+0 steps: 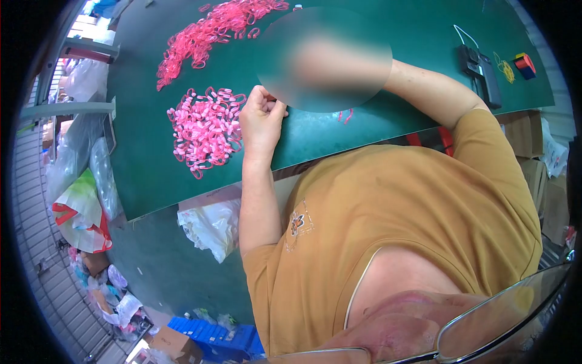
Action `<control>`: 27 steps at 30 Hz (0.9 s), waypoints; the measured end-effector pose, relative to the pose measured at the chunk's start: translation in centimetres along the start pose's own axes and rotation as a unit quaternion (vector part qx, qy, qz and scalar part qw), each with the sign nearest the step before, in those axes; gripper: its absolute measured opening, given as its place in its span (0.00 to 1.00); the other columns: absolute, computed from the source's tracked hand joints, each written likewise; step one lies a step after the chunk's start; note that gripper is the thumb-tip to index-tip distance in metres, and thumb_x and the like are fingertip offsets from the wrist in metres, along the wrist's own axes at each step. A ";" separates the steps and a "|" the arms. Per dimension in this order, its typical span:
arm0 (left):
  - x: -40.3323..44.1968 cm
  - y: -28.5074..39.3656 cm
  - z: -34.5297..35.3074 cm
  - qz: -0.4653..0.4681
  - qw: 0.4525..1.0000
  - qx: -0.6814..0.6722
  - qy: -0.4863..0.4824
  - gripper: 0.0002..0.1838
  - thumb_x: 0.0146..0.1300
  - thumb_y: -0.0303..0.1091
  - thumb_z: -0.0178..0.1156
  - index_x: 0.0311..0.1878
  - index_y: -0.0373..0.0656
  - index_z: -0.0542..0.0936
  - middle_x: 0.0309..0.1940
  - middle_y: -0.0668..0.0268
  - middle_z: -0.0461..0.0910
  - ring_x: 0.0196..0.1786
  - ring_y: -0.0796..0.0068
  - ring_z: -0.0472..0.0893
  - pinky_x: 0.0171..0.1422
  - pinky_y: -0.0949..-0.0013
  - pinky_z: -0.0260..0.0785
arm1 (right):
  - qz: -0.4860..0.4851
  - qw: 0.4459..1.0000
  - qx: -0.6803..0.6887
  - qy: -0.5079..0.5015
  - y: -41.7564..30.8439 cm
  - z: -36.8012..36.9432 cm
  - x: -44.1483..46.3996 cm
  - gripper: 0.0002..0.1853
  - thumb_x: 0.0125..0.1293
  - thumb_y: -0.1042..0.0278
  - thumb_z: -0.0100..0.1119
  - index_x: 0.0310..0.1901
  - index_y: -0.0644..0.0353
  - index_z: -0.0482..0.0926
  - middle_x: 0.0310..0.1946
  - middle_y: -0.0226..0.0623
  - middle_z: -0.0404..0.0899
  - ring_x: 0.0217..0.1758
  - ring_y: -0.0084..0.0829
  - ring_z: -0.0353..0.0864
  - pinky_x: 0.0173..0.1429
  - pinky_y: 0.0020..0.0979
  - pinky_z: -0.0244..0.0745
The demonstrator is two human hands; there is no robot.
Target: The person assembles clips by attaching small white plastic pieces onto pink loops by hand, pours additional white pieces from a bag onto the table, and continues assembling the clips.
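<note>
My left hand (263, 115) is at the right side of a heap of pink elastic loops with pale pink pieces on them (206, 128), which look like hair ties. Its fingers are closed in a pinch; whatever they grip is hidden. To its right, over the green table (339, 136), my right hand (330, 60) lies inside a blurred patch, so neither its fingers nor anything in them can be made out. Beyond the hands spreads a longer heap of plain pink loops (212, 30). Some small pink pieces (345, 116) lie below my right hand.
At the table's right are a black device (482, 76) with a white cable, yellow bands (504, 68) and a red, yellow and dark object (525, 65). A white plastic bag (212, 224) hangs below the near edge. Blue crates (215, 337) and a cardboard box (176, 344) sit lower down.
</note>
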State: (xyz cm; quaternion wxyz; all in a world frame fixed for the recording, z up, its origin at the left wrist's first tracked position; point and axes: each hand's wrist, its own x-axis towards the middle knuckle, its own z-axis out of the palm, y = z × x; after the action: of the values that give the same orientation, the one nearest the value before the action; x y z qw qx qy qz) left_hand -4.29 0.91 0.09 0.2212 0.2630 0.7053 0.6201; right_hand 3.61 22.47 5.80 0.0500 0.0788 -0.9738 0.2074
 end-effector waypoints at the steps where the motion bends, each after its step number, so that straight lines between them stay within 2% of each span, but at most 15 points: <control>1: 0.0 -0.1 -0.1 0.000 1.000 0.010 -0.003 0.05 0.73 0.23 0.72 0.44 0.37 0.83 0.36 0.69 0.90 0.33 0.88 0.83 0.38 0.79 0.76 | -0.004 1.000 -0.009 -0.002 -0.1 0.3 0.1 0.07 0.69 0.63 0.64 0.36 0.55 0.88 0.34 0.30 0.83 0.40 0.34 0.85 0.64 0.42 0.71; 11: -0.2 -0.4 -0.2 0.007 0.999 0.033 -0.012 0.06 0.72 0.24 0.73 0.42 0.38 0.83 0.29 0.73 0.86 0.31 0.89 0.80 0.36 0.79 0.72 | -0.020 0.998 -0.046 -0.035 -0.6 1.1 0.9 0.09 0.70 0.61 0.66 0.35 0.55 0.88 0.33 0.31 0.83 0.40 0.35 0.86 0.65 0.44 0.71; 24: 0.0 -1.0 -0.4 0.012 0.998 0.062 -0.013 0.07 0.70 0.26 0.75 0.41 0.37 0.84 0.30 0.73 0.86 0.31 0.91 0.79 0.37 0.78 0.73 | -0.022 0.993 -0.091 -0.076 -1.6 1.4 1.7 0.10 0.70 0.59 0.68 0.35 0.55 0.90 0.34 0.32 0.85 0.40 0.36 0.87 0.67 0.45 0.70; 27: 0.0 -0.9 -0.3 0.017 0.999 0.042 -0.014 0.07 0.70 0.25 0.74 0.42 0.37 0.84 0.32 0.73 0.87 0.31 0.91 0.80 0.37 0.78 0.73 | 0.000 0.990 -0.082 -0.118 -1.5 1.4 1.6 0.10 0.71 0.59 0.68 0.41 0.54 0.91 0.37 0.32 0.86 0.43 0.35 0.88 0.67 0.45 0.70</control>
State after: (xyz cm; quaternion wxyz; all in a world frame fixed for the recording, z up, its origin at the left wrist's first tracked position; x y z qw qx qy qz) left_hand -4.57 0.63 -0.80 0.2095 0.2929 0.7230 0.5896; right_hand 2.22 20.37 5.33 -0.0587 0.0988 -0.9866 0.1162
